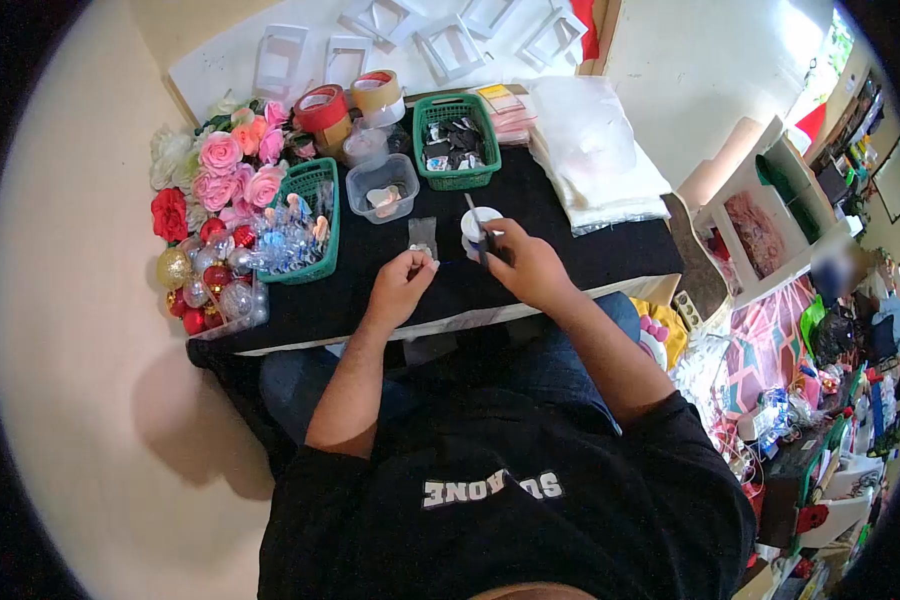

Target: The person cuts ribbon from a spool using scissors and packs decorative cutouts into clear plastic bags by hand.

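My left hand [404, 285] is closed in a pinch at the front of the black-covered table. A tiny whitish thing shows at its fingertips, too small to name. Just beyond them lies a small clear plastic bag [422, 232] with little pale pieces at its near end; whether the fingers touch it I cannot tell. My right hand [532, 266] grips a slim dark tool with a greyish tip [483, 246], its tip pointing away from me. The tool crosses over a small round white tub [489, 215], and its exact kind is unclear.
A clear tub [407, 172] holds pale pieces. Green baskets hold dark pieces [492, 168] and wrapped items [332, 255]. Tape rolls [320, 107], artificial flowers [220, 152] and baubles [174, 268] crowd the left; stacked plastic sheets [600, 150] lie right. White frames [451, 48] stand behind.
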{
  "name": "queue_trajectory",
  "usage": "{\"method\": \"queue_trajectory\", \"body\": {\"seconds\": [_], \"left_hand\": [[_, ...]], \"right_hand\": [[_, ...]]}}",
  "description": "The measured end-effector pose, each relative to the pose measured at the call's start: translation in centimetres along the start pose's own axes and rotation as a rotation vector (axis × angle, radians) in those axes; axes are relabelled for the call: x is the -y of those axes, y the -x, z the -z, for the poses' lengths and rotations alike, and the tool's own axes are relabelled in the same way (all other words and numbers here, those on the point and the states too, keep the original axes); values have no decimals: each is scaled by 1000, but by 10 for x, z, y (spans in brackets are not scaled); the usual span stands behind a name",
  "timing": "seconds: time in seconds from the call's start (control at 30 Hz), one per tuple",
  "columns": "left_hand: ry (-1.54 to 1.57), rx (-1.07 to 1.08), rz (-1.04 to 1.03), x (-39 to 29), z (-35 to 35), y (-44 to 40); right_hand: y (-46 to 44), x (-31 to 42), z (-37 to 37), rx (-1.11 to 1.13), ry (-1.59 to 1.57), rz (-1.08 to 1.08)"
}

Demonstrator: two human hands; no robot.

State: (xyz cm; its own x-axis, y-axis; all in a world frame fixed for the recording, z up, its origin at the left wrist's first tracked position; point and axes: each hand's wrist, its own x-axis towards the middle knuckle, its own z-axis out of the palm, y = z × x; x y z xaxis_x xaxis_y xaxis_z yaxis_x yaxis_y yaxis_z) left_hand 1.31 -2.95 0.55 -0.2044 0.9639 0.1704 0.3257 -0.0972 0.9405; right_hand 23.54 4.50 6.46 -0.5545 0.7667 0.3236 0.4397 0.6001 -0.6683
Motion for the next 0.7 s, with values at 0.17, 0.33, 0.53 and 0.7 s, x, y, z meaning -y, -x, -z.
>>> {"method": "queue_trajectory", "body": {"seconds": [0.17,0.33,0.53,0.7], "left_hand": [[-15,14,34,1,4,0],[72,12,115,11,7,-4],[95,27,127,11,7,-7],[158,47,155,7,9,-6]], "right_hand": [[-15,14,-14,42,324,50],[-24,18,0,97,464,-123],[-9,-13,-19,-75,31,-63],[28,5,-18,381,-824,-534]]}}
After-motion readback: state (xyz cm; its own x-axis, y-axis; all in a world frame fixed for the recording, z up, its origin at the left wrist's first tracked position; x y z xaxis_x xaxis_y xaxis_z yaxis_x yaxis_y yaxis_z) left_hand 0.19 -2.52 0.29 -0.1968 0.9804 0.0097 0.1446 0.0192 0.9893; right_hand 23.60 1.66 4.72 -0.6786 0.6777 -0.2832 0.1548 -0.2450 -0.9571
